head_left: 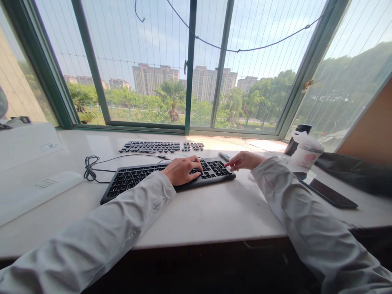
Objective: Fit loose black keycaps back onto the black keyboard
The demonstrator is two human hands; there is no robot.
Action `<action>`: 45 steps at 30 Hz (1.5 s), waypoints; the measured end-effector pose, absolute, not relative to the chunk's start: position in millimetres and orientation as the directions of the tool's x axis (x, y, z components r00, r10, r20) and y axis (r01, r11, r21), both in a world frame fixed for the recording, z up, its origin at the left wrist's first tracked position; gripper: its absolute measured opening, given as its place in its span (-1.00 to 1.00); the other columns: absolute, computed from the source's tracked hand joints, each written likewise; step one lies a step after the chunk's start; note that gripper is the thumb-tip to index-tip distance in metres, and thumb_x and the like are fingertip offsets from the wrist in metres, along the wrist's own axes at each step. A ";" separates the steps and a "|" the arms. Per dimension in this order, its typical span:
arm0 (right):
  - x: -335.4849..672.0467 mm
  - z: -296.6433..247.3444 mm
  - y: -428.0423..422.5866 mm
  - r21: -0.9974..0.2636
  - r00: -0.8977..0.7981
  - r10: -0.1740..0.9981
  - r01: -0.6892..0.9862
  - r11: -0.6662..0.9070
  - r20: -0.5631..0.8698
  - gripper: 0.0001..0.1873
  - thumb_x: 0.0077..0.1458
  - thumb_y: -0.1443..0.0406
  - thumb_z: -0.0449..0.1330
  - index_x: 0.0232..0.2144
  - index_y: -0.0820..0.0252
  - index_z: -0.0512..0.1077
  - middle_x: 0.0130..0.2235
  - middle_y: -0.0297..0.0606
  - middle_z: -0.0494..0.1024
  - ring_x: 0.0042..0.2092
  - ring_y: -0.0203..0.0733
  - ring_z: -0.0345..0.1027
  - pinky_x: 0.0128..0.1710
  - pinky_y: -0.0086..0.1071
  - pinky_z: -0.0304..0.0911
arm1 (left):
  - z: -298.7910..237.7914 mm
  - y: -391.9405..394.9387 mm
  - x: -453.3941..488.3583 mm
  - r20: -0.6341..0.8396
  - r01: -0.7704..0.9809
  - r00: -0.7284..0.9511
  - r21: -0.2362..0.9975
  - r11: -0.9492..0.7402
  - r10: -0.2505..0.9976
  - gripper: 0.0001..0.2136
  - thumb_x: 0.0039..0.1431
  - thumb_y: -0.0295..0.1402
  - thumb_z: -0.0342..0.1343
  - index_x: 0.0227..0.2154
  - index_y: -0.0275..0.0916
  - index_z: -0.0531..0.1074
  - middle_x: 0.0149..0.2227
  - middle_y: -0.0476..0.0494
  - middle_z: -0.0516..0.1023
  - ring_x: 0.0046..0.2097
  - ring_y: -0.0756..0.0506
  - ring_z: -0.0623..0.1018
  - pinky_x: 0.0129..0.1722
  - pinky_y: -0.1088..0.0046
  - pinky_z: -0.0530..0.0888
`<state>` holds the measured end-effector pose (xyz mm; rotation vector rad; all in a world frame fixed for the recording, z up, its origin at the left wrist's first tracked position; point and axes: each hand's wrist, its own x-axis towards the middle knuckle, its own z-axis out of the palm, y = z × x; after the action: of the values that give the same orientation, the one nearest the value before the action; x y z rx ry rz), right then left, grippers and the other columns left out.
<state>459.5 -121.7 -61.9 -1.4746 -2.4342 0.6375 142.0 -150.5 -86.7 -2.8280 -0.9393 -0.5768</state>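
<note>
A black keyboard (128, 178) lies slightly askew on the white countertop; its key field looks like rows of square sockets. My left hand (183, 169) rests over its right-middle part, fingers apart and nothing visible in them. At the keyboard's right end, my right hand (243, 160) reaches in from the side. Its index finger stretches toward the number pad (217, 168), while the other fingers bend beneath. Whether that fingertip touches the pad is too small to tell. Behind the keyboard sit rows of loose dark keycaps (150, 147), with a smaller group (192, 146) beside them.
A coiled black cable (91, 168) lies left of the keyboard. Toward the left edge are a white box (29, 143) and a flat white package (45, 185). On the right are a dark phone (329, 192), a plastic-wrapped cup (307, 153) and a black bottle (303, 129). Windows rise behind.
</note>
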 end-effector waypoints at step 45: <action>427.7 -68.0 -133.8 -0.391 -0.449 0.847 0.861 0.325 -0.284 -0.32 -0.14 -0.28 0.02 -0.65 0.19 0.46 -0.57 -0.23 0.47 -0.50 -0.26 0.28 -0.40 -0.35 0.15 | -64.3 -171.9 149.0 0.335 0.681 0.700 -0.050 -0.730 0.630 -0.51 0.04 0.14 -0.06 -0.23 -0.15 0.49 -0.39 -0.11 0.55 -0.31 -0.11 0.51 -0.33 0.42 0.30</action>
<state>427.7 -133.8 -68.0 -1.6626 -2.5802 0.7906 149.0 -171.9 -64.3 -2.7371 -1.0648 -0.4450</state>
